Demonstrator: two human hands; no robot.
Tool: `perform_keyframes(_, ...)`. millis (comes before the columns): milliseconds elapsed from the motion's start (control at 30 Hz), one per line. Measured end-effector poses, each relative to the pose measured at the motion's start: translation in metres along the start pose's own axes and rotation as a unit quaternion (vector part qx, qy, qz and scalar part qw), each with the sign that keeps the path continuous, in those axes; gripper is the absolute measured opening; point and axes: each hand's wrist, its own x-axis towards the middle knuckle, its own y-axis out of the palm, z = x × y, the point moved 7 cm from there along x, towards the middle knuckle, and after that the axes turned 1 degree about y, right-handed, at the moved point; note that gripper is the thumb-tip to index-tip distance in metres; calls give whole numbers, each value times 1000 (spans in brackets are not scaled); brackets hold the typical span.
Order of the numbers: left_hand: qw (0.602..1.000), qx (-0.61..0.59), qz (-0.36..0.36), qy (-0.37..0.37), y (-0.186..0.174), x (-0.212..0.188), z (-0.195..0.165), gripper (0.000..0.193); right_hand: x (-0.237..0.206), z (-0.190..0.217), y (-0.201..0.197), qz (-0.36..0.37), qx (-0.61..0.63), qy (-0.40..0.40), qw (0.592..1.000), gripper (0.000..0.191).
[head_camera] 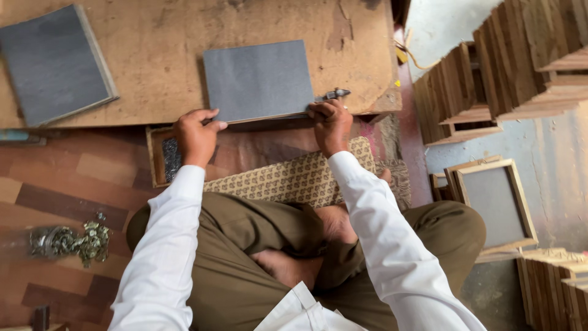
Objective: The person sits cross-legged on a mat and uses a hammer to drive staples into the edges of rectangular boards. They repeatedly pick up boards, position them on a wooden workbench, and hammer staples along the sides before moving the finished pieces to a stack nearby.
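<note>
A grey rectangular board (258, 79) with a wooden edge lies on a low worn plywood worktop (159, 55). My left hand (197, 136) grips its near left corner, thumb on top. My right hand (331, 125) presses on the near right corner and holds a small metal tool (334, 94) whose tip sticks out past the board's right edge. I sit cross-legged in front of the worktop, white sleeves over olive trousers.
A second grey board (52, 61) lies at the worktop's far left. A shallow box of small metal parts (170, 158) sits under my left hand, a patterned cushion (288, 178) beside it. Metal fittings (70, 241) lie on the floor at left. Stacked wooden frames (502, 67) stand right.
</note>
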Motion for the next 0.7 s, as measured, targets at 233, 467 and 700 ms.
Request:
perform_keyframes(233,995,-47,19,-90,-11,-3,1,42,-8,10,2,-6,1,-34,999,17)
perform_keyframes(467,955,174,207,-123,-57,-17,78,24,-9,18,6,3,5,-37,999,16)
perform_keyframes(700,843,334,412,-95,-41,-50,125,28,-18,39,13,6,-56,-36,998,13)
